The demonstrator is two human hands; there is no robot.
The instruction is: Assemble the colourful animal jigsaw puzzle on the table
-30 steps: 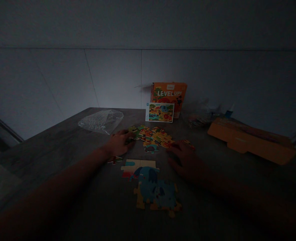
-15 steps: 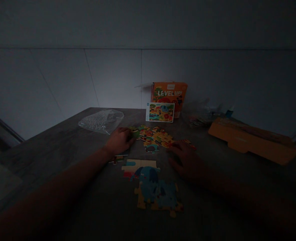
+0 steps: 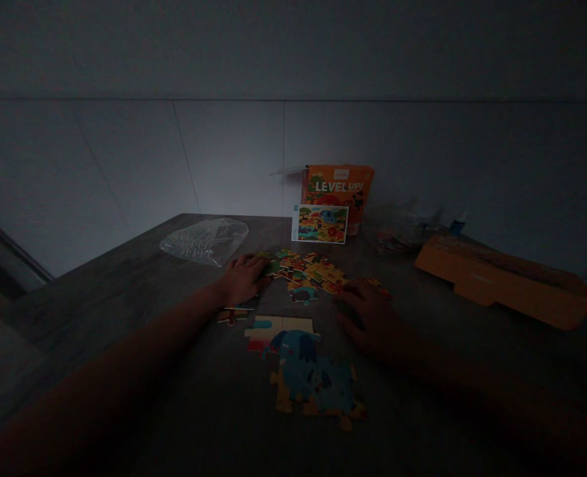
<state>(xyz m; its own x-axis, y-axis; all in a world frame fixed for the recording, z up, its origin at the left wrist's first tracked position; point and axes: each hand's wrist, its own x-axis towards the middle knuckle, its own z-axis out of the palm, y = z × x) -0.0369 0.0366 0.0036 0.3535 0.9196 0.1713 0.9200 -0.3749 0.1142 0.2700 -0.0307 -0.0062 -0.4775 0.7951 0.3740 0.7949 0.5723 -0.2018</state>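
Left hand [image 3: 244, 279] flatter beside puzzle pieces [image 3: 326, 270] than 0.5 s ago.

The left hand [image 3: 244, 279] partly hides a puzzle piece [image 3: 234, 315]; its forearm [image 3: 147, 358] is cut off.

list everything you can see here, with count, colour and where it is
table: one, grey, under everything
wall: one, pale panels, behind the table
"LEVEL UP!" box: one, orange, upright at back
picture card: one, multicoloured with white edge, before that box
clear bag: one, transparent, back left
second bag: one, transparent, back right, contents unclear
small item: one, blue, back right
open-looking box part: one, orange-brown, right
loose puzzle pieces: overlapping, uncountable, multicoloured, centre
elephant section: one, mainly blue, front centre
pieces by left forearm: count unclear, brownish, left of centre
left hand: one, bare, pile's left edge
right hand: one, bare, pile's right edge
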